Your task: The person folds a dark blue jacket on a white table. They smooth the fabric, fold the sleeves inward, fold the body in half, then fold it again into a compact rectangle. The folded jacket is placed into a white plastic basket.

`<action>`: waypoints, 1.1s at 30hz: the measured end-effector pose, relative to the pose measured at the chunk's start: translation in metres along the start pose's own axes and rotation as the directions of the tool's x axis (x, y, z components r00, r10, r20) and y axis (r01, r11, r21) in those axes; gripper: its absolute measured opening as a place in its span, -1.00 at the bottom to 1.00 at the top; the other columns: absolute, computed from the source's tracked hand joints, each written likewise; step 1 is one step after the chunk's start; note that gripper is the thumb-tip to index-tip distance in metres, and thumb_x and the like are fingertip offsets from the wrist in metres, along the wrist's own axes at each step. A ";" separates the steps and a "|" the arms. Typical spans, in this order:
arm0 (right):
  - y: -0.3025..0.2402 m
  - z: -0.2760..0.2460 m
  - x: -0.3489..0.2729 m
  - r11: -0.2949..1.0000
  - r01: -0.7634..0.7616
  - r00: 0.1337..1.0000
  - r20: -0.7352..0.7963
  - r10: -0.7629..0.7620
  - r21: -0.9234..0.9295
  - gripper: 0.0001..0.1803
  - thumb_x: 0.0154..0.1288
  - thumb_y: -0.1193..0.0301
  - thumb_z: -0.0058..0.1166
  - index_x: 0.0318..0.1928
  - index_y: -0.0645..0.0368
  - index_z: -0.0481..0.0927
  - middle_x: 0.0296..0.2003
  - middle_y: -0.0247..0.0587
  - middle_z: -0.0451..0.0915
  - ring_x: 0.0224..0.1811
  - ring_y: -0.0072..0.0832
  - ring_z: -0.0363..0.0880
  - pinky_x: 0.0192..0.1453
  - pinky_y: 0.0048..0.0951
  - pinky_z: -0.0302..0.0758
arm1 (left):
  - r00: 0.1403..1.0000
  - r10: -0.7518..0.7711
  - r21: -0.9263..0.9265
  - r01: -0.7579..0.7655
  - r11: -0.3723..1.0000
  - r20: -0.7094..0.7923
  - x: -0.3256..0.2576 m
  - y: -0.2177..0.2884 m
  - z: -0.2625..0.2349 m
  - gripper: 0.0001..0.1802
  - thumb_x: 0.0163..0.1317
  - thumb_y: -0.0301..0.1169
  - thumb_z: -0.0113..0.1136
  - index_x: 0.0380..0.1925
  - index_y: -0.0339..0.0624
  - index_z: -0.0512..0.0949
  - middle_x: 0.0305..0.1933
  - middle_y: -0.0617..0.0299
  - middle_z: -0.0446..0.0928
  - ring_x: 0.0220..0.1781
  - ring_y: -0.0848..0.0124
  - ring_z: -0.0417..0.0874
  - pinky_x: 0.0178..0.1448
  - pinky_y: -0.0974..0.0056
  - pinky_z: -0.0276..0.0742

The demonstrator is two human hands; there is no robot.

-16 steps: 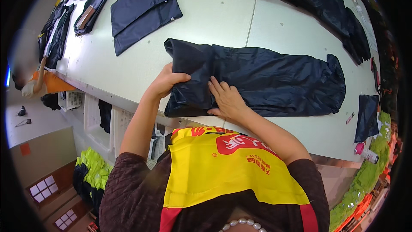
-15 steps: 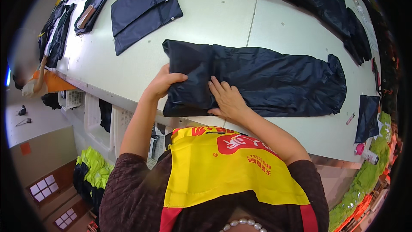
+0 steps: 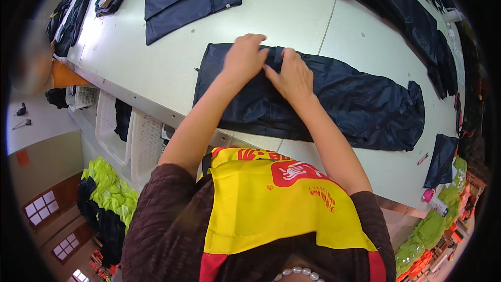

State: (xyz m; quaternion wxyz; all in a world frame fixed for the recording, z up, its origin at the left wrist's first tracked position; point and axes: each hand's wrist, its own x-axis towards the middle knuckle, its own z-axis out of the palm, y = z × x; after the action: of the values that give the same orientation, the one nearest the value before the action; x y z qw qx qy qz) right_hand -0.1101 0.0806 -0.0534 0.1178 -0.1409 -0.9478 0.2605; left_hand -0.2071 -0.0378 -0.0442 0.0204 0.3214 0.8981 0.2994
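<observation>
A dark navy garment (image 3: pixel 360 107) of thin, slightly shiny fabric lies lengthwise on the table in front of me, its left end folded over into a flat panel. My left hand (image 3: pixel 244 61) is over the far edge of this folded part, a little blurred, with fingers reaching to the right and thumb apart from them. Close to its right, my right hand (image 3: pixel 295 77) rests on the fabric by the fold's edge, thumb and forefinger spread. Neither hand shows cloth gripped between its fingers.
On the pale table (image 3: pixel 261 15) lie a folded dark garment (image 3: pixel 190 0) at far left and a long dark pile (image 3: pixel 391 5) at far right. A small dark piece (image 3: pixel 441 162) and a pink-capped bottle (image 3: pixel 436 202) sit by the right edge. White crates (image 3: pixel 146 143) stand below left.
Both hands have moved away from me to the far edge of the garment and closer together. My left hand has left the garment's left end, which now lies flatter. The view has shifted.
</observation>
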 end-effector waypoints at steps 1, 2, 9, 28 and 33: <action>0.001 0.006 0.010 0.993 -0.094 0.988 0.116 0.101 -0.065 -0.49 0.06 0.16 0.25 -0.19 0.28 0.35 -0.26 0.12 0.56 -0.22 0.01 0.59 -0.21 -0.11 0.55 | 1.000 -0.005 0.041 0.004 0.999 0.010 0.006 0.002 0.013 -0.60 0.07 -0.39 0.22 -0.04 -0.20 0.54 -0.05 -0.04 0.56 0.03 0.05 0.52 0.11 0.13 0.45; 0.005 0.011 0.015 0.984 -0.154 0.974 0.157 0.166 -0.087 -0.52 0.07 0.19 0.23 -0.18 0.27 0.36 -0.27 0.12 0.57 -0.23 0.01 0.59 -0.19 -0.12 0.55 | 0.997 -0.045 0.067 0.040 0.997 0.065 0.010 0.000 0.025 -0.60 0.06 -0.39 0.23 -0.04 -0.20 0.54 -0.04 -0.01 0.55 0.07 0.06 0.50 0.13 0.12 0.43; 0.069 0.039 0.022 0.854 -0.304 0.953 0.150 0.265 0.423 -0.77 0.11 0.30 0.10 -0.31 0.21 0.54 -0.48 -0.14 0.62 -0.39 -0.29 0.62 -0.25 -0.33 0.51 | 0.999 0.020 -0.082 -0.024 0.996 -0.039 -0.002 -0.039 0.058 -0.56 -0.01 -0.35 0.33 -0.06 -0.11 0.56 0.02 0.11 0.52 0.13 0.11 0.43 0.19 0.15 0.38; 0.080 0.049 0.010 0.694 -0.243 0.963 0.084 0.256 0.677 -0.74 0.22 0.28 0.13 -0.33 0.26 0.58 -0.57 -0.33 0.57 -0.52 -0.63 0.46 -0.37 -0.54 0.39 | 0.970 0.207 -0.031 -0.204 0.978 0.129 0.031 -0.035 0.048 -0.81 0.15 -0.36 0.12 -0.32 -0.24 0.60 -0.29 -0.01 0.59 -0.23 0.07 0.61 -0.09 0.18 0.51; 0.086 0.054 0.014 0.733 -0.314 0.938 0.078 0.338 0.603 -0.68 0.26 0.22 0.06 -0.36 0.28 0.57 -0.57 -0.14 0.56 -0.52 -0.41 0.51 -0.35 -0.44 0.42 | 0.972 -0.176 -0.424 0.227 0.877 0.158 0.032 -0.026 0.035 -0.79 0.29 -0.34 0.01 -0.29 -0.29 0.50 -0.25 0.04 0.60 -0.21 0.25 0.64 -0.12 0.28 0.54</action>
State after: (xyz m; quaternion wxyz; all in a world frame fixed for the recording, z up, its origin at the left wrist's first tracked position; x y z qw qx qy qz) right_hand -0.1214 0.1311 -0.1415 0.1265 -0.2642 -0.7720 0.5641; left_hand -0.2387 -0.0165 -0.0827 0.1750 0.2298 0.8332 0.4715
